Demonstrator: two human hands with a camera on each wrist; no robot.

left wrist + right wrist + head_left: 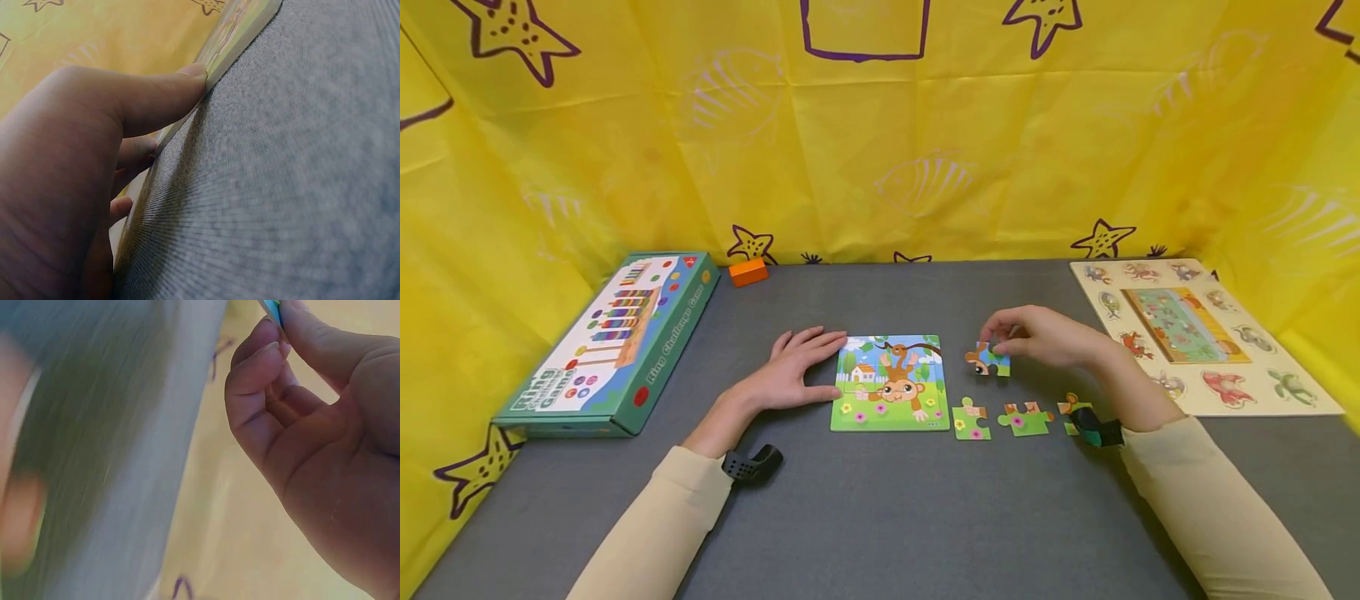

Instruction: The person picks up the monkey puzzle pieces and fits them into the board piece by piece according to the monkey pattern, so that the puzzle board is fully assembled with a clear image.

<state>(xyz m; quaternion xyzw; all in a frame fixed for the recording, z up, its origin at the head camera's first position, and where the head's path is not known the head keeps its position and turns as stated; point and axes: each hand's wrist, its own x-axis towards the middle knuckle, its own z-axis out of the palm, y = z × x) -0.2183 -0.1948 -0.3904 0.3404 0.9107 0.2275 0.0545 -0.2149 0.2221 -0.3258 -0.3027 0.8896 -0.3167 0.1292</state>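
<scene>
**Right hand pinches a puzzle piece beside the monkey board**

Your right hand (1045, 335) has its fingertips (265, 347) curled in tight, pinching a puzzle piece (988, 359) between thumb and fingers. The piece shows brown and orange at its left side, blue and green at its right, with the usual knobbed outline. It is held just right of the monkey puzzle board (891, 383), near its upper right corner, and whether it rests on the table or hangs just above it cannot be told. In the right wrist view only a thin blue-green edge of it shows at the fingertips.

Your left hand (793, 371) lies flat with fingers straight and close together, pressed against the left edge of the board; the left wrist view shows your thumb (159, 94) touching that edge.

The board carries a cartoon monkey hanging from a branch, a small house, green grass and pink flowers.

Three loose pieces (1011, 417) lie in a row just off the board's lower right corner, green with flowers and brown patches.

All this sits on a grey table (880, 517). A green ring game box (617, 342) lies at the far left, an orange block (748, 272) behind it, and a wooden sea-animal puzzle (1198, 333) at the far right.
</scene>
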